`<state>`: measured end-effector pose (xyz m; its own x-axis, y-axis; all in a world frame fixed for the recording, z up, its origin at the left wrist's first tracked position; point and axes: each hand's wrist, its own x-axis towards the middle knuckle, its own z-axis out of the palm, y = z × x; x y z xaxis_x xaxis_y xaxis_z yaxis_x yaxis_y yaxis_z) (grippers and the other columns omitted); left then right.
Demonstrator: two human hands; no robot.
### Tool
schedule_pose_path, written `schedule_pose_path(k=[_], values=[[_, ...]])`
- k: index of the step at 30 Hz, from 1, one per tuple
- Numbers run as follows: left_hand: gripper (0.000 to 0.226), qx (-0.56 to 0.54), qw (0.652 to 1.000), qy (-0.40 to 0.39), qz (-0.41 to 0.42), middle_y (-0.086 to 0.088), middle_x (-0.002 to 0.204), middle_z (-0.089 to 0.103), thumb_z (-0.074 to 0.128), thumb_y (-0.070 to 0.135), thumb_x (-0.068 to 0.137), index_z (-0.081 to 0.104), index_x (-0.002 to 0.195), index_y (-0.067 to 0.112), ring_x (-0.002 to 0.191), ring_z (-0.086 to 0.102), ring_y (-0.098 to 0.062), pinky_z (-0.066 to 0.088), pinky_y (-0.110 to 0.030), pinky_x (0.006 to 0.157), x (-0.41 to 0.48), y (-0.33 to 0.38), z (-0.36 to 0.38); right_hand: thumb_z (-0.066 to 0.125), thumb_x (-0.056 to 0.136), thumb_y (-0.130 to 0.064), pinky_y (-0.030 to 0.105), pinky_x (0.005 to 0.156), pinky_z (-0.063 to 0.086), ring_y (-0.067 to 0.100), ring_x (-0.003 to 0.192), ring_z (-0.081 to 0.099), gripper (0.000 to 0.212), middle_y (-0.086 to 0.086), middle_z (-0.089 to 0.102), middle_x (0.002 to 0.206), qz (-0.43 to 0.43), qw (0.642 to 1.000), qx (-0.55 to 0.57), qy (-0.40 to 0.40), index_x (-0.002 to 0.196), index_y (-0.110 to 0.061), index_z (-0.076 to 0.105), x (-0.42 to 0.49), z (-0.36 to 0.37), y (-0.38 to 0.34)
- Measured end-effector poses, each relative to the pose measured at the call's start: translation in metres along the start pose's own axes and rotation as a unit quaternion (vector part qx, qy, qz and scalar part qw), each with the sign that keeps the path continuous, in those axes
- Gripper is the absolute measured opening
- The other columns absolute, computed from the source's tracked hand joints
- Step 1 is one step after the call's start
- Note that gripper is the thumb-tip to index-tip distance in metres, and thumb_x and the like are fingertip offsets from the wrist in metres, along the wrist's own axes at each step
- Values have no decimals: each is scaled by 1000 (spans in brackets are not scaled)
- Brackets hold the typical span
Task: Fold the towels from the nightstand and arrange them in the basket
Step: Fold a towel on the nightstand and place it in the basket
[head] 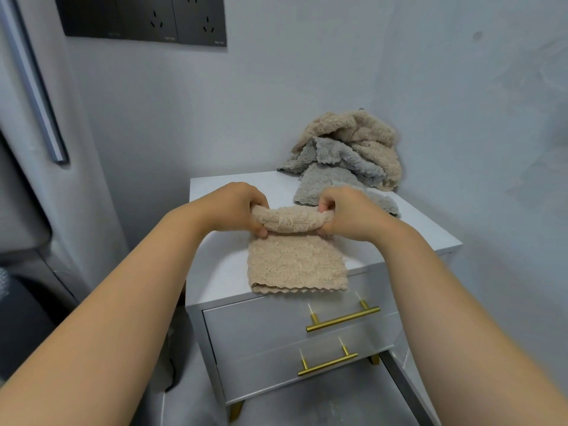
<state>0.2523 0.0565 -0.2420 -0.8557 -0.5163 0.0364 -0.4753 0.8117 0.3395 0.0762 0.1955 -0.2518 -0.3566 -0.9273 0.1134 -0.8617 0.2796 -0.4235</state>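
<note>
The beige towel [296, 265] lies at the front edge of the nightstand [215, 262], its raised far fold running side to side; the left hand [236, 210] and right hand [347, 213] each pinch one end, equally near, loose towels [347, 155] heaped at the back right corner

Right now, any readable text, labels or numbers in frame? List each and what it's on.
None readable.
Dark socket panel: faint small marks along its lower edge, too blurred to read.
Beige towel, towel pile, nightstand, drawer handles: no text.

Both hands' fingers [261, 229] around beige towel [295, 265] on nightstand [221, 265]
</note>
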Motion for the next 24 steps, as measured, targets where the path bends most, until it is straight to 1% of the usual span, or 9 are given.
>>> schedule_pose_path(k=[3, 5, 8, 10, 15, 18, 20, 22, 24], values=[[38, -2, 997, -75, -18, 4, 106, 63, 71, 56, 73, 69, 93, 23, 98, 54, -16, 44, -35, 92, -3, 0, -8, 80, 72, -27, 33, 71, 45, 18, 84, 53, 29, -1, 57, 95, 10, 999, -23, -44, 86, -20, 56, -3, -4, -1], [54, 10, 996, -84, -26, -3, 97, 62, 58, 69, 75, 67, 81, 16, 86, 51, -19, 43, -35, 84, 2, -2, -7, 77, 74, -41, 32, 71, 45, 15, 82, 54, 33, -3, 59, 90, 10, 998, 6, -57, 85, -15, 60, -4, -5, -1], [48, 38, 998, -38, -38, -8, 80, 56, 54, 59, 86, 58, 73, 13, 74, 46, -19, 38, -31, 70, 8, 0, 2, 65, 87, -40, 33, 67, 47, 19, 72, 59, 37, -3, 66, 75, 9, 997, 64, -36, 84, -3, 65, -2, -5, 0], [41, 52, 998, -17, -32, -13, 83, 64, 59, 45, 89, 64, 75, 6, 72, 49, -21, 40, -30, 68, 11, 4, 8, 64, 90, -28, 39, 76, 52, 20, 78, 64, 29, 5, 70, 80, 11, 997, 67, -35, 80, -1, 66, 0, -2, 1], [20, 46, 998, -25, -18, 1, 94, 63, 71, 34, 83, 63, 86, 16, 90, 57, -17, 43, -26, 70, 10, 8, 13, 68, 85, -34, 32, 78, 47, 17, 91, 57, 24, -1, 59, 97, 27, 997, 71, -6, 98, -18, 55, 0, 4, 1], [34, -1, 999, -40, -35, 5, 104, 55, 74, 36, 80, 53, 102, 21, 96, 52, -15, 40, -26, 77, 9, 4, 13, 68, 85, -40, 31, 97, 42, 17, 120, 50, 52, 0, 52, 129, 29, 995, 56, -73, 129, -21, 48, 0, 2, 0], [52, -14, 996, -64, -54, 7, 108, 50, 73, 40, 79, 48, 121, 24, 100, 49, -15, 38, -27, 84, 9, 3, 11, 68, 84, -40, 32, 104, 38, 16, 129, 44, 59, 0, 46, 140, 28, 993, 32, -106, 136, -22, 45, 1, 3, 0], [61, -8, 994, -83, -66, 7, 111, 50, 72, 46, 78, 48, 129, 24, 102, 48, -15, 38, -29, 90, 9, 1, 9, 69, 84, -38, 32, 101, 40, 17, 127, 46, 58, 0, 49, 137, 27, 992, 22, -122, 135, -21, 47, 2, 2, -1], [56, -24, 990, -113, -75, 3, 113, 59, 71, 50, 77, 58, 121, 18, 101, 53, -17, 41, -32, 91, 9, -4, 8, 69, 85, -35, 30, 91, 42, 19, 115, 55, 54, 3, 57, 128, 30, 990, 32, -135, 133, -15, 52, 2, 1, -2]])
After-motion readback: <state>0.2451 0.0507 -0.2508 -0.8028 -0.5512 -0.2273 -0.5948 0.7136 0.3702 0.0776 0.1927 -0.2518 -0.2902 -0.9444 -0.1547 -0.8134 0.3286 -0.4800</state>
